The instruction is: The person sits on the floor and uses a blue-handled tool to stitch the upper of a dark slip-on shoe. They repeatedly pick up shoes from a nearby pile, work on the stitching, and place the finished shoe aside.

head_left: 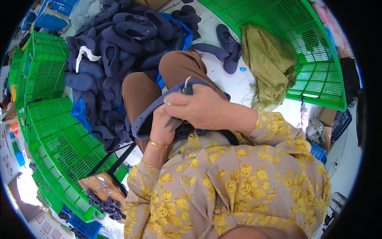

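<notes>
A navy cloth shoe [141,126] lies across my lap, its opening turned towards me. My left hand [162,126] is closed on the shoe's near edge, with much of its fingers hidden behind my right hand. Over it, my right hand [203,109] is closed around a dark-handled hook tool [185,88] with a curved, pale metal tip that points away from me. Below the right hand, dark pointed blades [173,124] stick out; I cannot tell whether they belong to the same tool. Part of the shoe is covered by both hands.
A large heap of navy shoes [127,38] rises ahead and to the left on blue sheeting. Green plastic crates [59,139] stand at left and far right. Several loose shoes [232,59] and an olive sack [266,59] lie on the white floor. A wooden board [104,187] sits at lower left.
</notes>
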The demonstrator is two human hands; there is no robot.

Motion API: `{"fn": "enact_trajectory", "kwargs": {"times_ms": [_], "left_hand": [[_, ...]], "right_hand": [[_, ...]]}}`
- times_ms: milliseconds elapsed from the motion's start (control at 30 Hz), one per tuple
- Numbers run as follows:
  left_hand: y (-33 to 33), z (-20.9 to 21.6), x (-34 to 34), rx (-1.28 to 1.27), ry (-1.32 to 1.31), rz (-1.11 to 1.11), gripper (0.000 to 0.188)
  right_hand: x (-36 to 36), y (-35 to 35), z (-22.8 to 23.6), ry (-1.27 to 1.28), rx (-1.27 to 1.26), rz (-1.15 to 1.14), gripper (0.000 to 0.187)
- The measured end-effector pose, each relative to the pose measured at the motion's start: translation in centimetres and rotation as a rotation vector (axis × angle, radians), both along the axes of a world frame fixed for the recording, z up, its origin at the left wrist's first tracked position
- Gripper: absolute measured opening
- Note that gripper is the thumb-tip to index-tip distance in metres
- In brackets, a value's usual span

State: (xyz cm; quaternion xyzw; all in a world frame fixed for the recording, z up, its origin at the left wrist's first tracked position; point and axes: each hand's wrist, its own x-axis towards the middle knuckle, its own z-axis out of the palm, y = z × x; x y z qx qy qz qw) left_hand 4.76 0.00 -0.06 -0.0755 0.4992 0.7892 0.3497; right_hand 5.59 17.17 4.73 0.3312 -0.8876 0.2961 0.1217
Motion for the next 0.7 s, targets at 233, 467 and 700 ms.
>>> {"fn": "enact_trajectory", "kwargs": {"times_ms": [233,467,700], "left_hand": [[0.1,1.2,-0.1,-0.399,0.103,-0.154,0.023],[-1.4,5.7,-2.8,-0.659,0.796,-0.468,0.033],[-5.3,8.8,-7.2,-1.253,1.317,-1.48,0.027]], "right_hand": [[-1.8,0.2,3.3,-0.823,-1.03,-0.157,0.012],[-1.2,0.0,3.8,-0.641,-0.766,-0.128,0.011],[-0.9,5.4,9.1,-0.978,-1.368,0.137,0.016]]}}
